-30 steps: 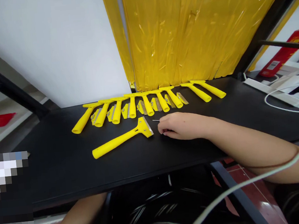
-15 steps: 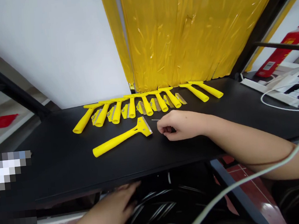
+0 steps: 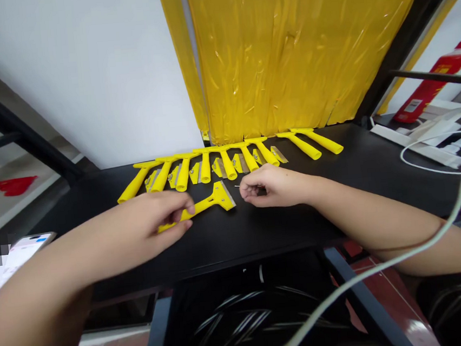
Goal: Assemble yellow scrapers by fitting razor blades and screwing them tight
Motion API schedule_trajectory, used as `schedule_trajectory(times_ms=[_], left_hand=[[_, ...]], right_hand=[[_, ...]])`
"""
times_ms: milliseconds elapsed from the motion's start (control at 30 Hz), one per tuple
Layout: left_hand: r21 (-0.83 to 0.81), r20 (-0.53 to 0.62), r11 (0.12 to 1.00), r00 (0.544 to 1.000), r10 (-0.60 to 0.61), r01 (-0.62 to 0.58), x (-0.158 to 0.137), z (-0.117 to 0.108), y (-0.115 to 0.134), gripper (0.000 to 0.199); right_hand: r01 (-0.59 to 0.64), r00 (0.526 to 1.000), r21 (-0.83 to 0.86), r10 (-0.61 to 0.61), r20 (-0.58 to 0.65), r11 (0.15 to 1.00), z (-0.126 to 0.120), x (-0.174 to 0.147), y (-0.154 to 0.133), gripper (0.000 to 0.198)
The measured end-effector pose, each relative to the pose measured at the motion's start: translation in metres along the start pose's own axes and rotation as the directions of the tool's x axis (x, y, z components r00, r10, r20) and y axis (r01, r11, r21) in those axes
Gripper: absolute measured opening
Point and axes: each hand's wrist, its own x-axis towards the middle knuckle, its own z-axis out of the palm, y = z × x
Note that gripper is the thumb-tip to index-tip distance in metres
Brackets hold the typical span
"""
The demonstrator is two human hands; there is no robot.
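Note:
On the black tabletop lies a yellow scraper (image 3: 221,196), its wide head with a metal blade edge and small screws pointing right. My left hand (image 3: 153,218) is closed round its handle, hiding much of it. My right hand (image 3: 270,185) is held just right of the blade, fingers curled in a pinch. From them pokes the tip of a thin metal rod (image 3: 237,186); the rest of it is hidden in the fingers. Behind both hands runs a row of yellow scraper handles (image 3: 204,167), with several yellow pieces carrying metal blades (image 3: 218,167) between them.
A white panel (image 3: 122,69) and yellow plastic sheeting (image 3: 292,53) stand along the table's back. At the right are a red bottle (image 3: 430,86) and white cables (image 3: 429,167); one pale cable (image 3: 366,274) crosses the foreground. A phone (image 3: 28,249) lies at the left.
My left hand has come up from below the table edge and closed round the scraper's handle. The right hand stays almost in place, pinching the thin rod.

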Motion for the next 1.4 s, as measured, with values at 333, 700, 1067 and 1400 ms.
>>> schedule_trajectory(times_ms=[333,700,1067,1400], left_hand=[[0.155,0.018,0.987,0.999,0.051,-0.053,0.085,0.031,-0.011,0.046],[-0.037,0.112,0.974,0.967,0.227,-0.225,0.078,0.035,-0.028,0.045],[-0.048,0.118,0.965,0.958,0.260,-0.256,0.078,0.041,-0.034,0.028],[-0.013,0.104,0.972,0.966,0.236,-0.236,0.078,0.038,-0.031,0.030]], right_hand=[[-0.041,0.998,-0.032,0.040,-0.043,0.999,-0.004,-0.002,0.013,0.010],[-0.103,0.993,-0.012,0.102,-0.058,0.995,-0.001,-0.001,0.015,0.006],[-0.139,0.989,0.013,0.139,-0.041,0.990,-0.002,-0.003,0.017,0.004],[-0.148,0.988,0.022,0.149,-0.029,0.989,-0.002,-0.003,0.016,0.004]])
